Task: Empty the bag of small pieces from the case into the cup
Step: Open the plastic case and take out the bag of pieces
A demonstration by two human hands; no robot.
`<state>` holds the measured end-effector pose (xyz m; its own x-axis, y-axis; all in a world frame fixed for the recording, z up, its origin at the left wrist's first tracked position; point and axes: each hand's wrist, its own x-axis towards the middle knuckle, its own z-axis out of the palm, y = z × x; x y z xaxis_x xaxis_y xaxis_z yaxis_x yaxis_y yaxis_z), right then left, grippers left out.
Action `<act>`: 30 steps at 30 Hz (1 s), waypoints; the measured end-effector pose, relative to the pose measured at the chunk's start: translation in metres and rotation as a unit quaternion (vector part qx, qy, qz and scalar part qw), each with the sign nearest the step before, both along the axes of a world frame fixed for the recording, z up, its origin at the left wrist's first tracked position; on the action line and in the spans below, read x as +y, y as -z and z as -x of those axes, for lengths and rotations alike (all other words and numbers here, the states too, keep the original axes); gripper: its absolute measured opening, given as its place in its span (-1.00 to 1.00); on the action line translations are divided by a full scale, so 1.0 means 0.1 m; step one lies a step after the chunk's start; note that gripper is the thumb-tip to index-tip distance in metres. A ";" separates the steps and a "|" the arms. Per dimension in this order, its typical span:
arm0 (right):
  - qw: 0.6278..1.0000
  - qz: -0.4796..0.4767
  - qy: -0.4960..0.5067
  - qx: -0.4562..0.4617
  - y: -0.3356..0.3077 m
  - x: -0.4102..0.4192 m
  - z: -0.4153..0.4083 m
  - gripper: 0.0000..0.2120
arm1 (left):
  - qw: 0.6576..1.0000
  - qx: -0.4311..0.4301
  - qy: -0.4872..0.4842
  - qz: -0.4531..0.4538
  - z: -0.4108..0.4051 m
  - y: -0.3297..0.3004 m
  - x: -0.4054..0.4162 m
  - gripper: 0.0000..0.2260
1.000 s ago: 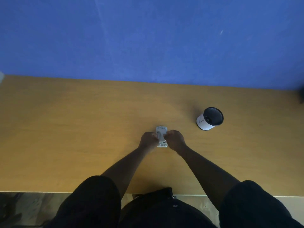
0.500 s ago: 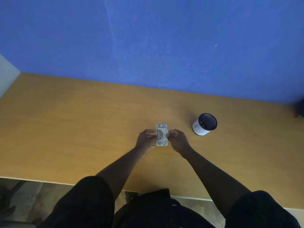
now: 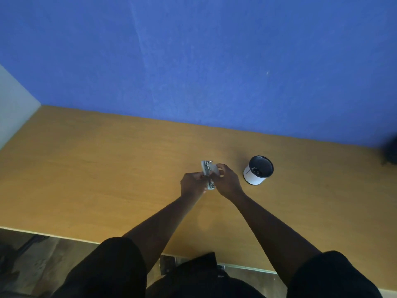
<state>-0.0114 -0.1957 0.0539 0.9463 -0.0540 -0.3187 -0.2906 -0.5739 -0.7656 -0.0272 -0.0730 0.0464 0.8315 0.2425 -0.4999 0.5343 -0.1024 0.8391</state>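
Observation:
A small grey case point(image 3: 208, 173) with metal clasps is held between both hands, a little above the wooden table point(image 3: 107, 168). My left hand point(image 3: 191, 185) grips its left side, my right hand point(image 3: 226, 182) grips its right half, which looks swung partly open. The bag of small pieces is hidden from view. A white cup point(image 3: 257, 170) with a dark inside stands upright on the table, just right of my right hand, with a few small pale bits at its bottom.
A blue wall point(image 3: 214, 72) runs along the table's far edge. A dark object point(image 3: 391, 152) sits at the far right edge. The table's near edge is by my lap, with floor showing below.
The case has been lifted and tilted, and its right half has swung away from the left. The camera view has tipped up and shifted.

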 end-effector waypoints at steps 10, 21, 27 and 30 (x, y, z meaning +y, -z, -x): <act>0.957 -0.266 0.049 0.104 -0.09 -0.11 -0.01 -0.78 | 0.995 -0.077 0.060 -0.001 0.09 -0.07 -0.03 -0.74; 0.874 -0.457 0.069 0.152 -0.20 -0.10 0.09 -0.66 | 0.991 -0.129 0.032 -0.005 0.08 -0.18 0.04 -0.55; 0.887 -0.429 0.015 0.169 -0.30 -0.13 0.14 -0.71 | 0.993 -0.080 -0.006 0.088 0.05 -0.25 0.13 -0.93; 0.892 -0.424 0.008 0.156 -0.29 -0.12 0.15 -0.67 | 0.992 -0.055 -0.020 0.114 0.02 -0.26 0.15 -0.89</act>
<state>-0.0268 -0.2081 0.0831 0.8061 0.3182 -0.4990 -0.5681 0.1801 -0.8030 -0.0292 -0.0579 0.0721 0.8761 0.1677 -0.4521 0.4380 0.1155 0.8915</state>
